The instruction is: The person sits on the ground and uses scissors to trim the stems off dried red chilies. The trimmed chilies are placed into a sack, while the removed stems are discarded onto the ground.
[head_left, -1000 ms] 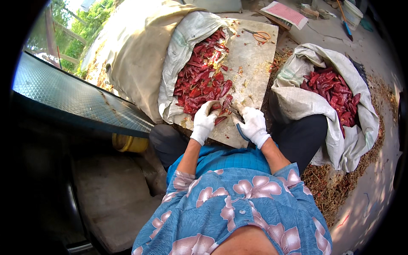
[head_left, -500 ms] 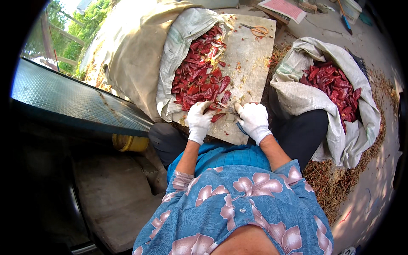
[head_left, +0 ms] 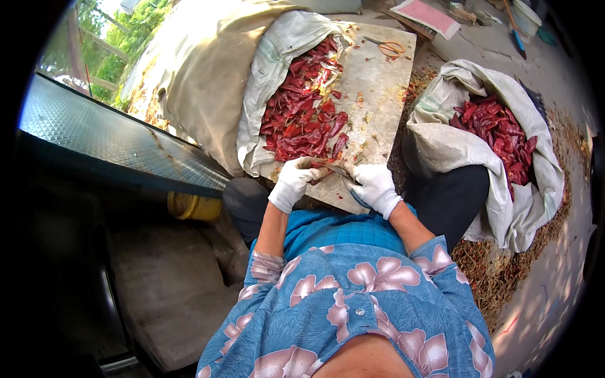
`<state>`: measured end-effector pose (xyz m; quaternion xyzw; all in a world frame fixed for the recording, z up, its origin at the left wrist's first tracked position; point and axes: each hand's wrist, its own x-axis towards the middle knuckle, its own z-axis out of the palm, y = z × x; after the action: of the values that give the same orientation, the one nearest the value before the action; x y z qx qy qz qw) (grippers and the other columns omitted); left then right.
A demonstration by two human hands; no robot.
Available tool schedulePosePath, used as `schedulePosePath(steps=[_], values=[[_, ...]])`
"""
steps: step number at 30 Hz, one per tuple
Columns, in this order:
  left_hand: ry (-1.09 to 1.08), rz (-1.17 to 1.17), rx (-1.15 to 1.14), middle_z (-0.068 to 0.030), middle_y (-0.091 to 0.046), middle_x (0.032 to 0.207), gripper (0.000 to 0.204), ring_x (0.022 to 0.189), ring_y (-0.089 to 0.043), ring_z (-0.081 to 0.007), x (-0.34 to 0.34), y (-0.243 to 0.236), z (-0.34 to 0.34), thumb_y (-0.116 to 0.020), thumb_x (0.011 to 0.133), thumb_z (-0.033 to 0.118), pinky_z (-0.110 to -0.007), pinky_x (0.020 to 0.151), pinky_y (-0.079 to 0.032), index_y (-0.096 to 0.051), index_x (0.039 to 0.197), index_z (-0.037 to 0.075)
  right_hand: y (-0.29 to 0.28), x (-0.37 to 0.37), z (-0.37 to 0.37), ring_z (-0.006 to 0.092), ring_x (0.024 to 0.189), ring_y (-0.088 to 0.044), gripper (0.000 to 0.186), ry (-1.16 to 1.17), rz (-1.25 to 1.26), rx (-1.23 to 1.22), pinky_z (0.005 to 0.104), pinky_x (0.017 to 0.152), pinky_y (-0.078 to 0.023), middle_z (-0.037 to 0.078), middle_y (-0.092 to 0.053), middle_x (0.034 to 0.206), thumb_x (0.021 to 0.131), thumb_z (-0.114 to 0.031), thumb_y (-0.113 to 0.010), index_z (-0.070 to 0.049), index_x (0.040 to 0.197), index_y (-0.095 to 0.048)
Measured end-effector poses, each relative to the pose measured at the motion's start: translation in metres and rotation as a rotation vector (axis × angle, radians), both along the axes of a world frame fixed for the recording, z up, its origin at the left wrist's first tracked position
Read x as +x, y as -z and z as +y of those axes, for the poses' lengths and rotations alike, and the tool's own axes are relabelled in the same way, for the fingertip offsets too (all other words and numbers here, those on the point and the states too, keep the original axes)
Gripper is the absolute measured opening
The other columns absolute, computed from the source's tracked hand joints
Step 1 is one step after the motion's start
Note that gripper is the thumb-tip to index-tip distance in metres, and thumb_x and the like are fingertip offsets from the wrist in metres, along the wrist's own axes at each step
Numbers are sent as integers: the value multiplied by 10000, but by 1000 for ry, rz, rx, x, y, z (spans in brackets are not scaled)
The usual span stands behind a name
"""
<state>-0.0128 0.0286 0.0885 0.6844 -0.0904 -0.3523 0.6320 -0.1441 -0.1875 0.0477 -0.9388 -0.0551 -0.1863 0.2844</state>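
Observation:
My left hand (head_left: 293, 184), in a white glove, pinches a dried red chili pepper (head_left: 317, 166) at the lower edge of a pale board (head_left: 372, 120). My right hand (head_left: 373, 189), also gloved, grips scissors (head_left: 342, 174) with dark blades and blue handles, their blades reaching toward my left fingertips. Just beyond my hands a heap of red chilies (head_left: 296, 120) spills from a white woven sack (head_left: 255, 107) onto the board, among pale seeds and bits of stem. Orange-handled scissors (head_left: 392, 49) lie on the board's far part.
At right, another sack (head_left: 435, 142) holds red chilies (head_left: 498, 135), beside scattered stems (head_left: 504, 283). A tan cover (head_left: 205, 88), metal sheet (head_left: 94, 132) and yellow bucket (head_left: 195, 206) are leftward. A pink printed sheet (head_left: 425, 16) and blue tool (head_left: 520, 44) lie behind.
My left hand has drawn down and slightly left, closer to me, still pinching at the pepper. My right hand has shifted slightly, still on the scissors.

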Motion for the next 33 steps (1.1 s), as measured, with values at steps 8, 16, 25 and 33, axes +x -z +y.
schedulePosePath(steps=[8,16,25,33], values=[[-216,70,-255,-77,-746,1032,299,845,-690,-142,-2,41,1,-784,946,87,-295,721,-561,-698,1198,-48,-18,2,13,216,756,-695,337,-79,597,655,395,684,-538,93,-713,808,998,-361,-655,-86,1161,-763],[-351,-547,17,-110,-735,1171,356,1048,-689,-168,1,72,8,-735,951,36,-304,935,-552,-685,1291,-58,-1,5,-1,414,914,-687,376,145,184,56,512,840,-548,205,-691,907,898,-414,-690,-39,921,-697],[-60,-1000,285,-119,-721,1020,335,952,-712,-254,-37,2,-28,-740,852,-3,-344,866,-560,-751,1187,11,-19,4,4,373,903,-666,359,151,181,2,502,816,-523,159,-679,917,902,-388,-695,-83,1090,-718],[-54,-1153,364,-136,-723,940,319,903,-711,-295,-45,-7,-31,-780,823,28,-369,827,-561,-767,1142,11,-16,3,11,384,792,-703,341,102,202,-57,513,738,-547,164,-720,848,931,-376,-674,-82,1096,-724]])
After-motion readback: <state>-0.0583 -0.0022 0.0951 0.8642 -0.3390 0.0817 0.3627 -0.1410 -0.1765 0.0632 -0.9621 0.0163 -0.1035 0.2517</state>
